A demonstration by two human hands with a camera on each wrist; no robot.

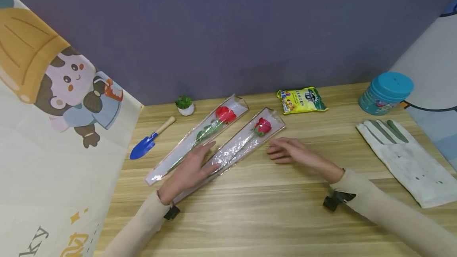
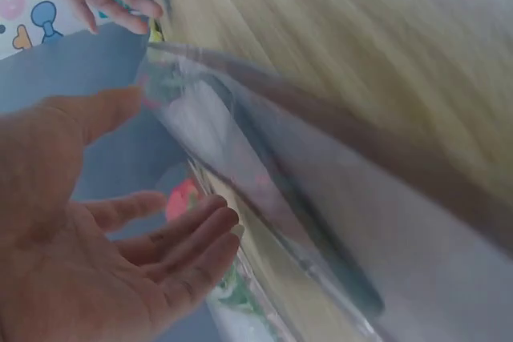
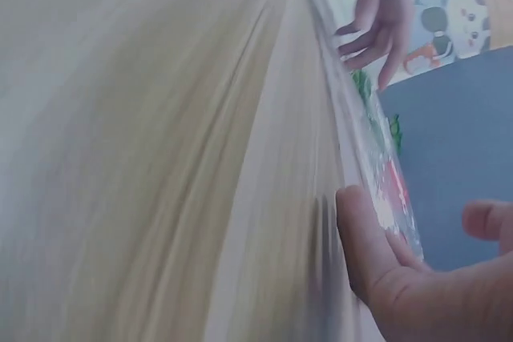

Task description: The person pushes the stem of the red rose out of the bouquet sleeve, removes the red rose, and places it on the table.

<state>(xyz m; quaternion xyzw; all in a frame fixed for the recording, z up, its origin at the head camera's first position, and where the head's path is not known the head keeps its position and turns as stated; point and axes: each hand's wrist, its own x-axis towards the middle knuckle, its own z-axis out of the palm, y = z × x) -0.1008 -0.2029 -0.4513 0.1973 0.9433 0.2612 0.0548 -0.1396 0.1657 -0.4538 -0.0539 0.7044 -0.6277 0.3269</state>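
Two red roses in clear sleeves lie slanted on the table: a left wrapped rose (image 1: 225, 115) and a right wrapped rose (image 1: 263, 127). My left hand (image 1: 189, 169) is over their lower halves, thumb and fingers spread. In the left wrist view a gap shows between its thumb and fingers, and nothing is gripped; whether it touches a sleeve I cannot tell. My right hand (image 1: 294, 154) is just right of the right rose's sleeve, fingers loosely bent and holding nothing. In the right wrist view its fingers (image 3: 365, 238) are low beside the sleeve's edge.
A blue trowel (image 1: 143, 147) with a wooden handle and a small potted plant (image 1: 185, 106) lie to the left. Near the back wall is a yellow-green packet (image 1: 302, 100). At the right stand a teal tub (image 1: 385, 92) and a pair of whitish gloves (image 1: 407, 162) lying flat.
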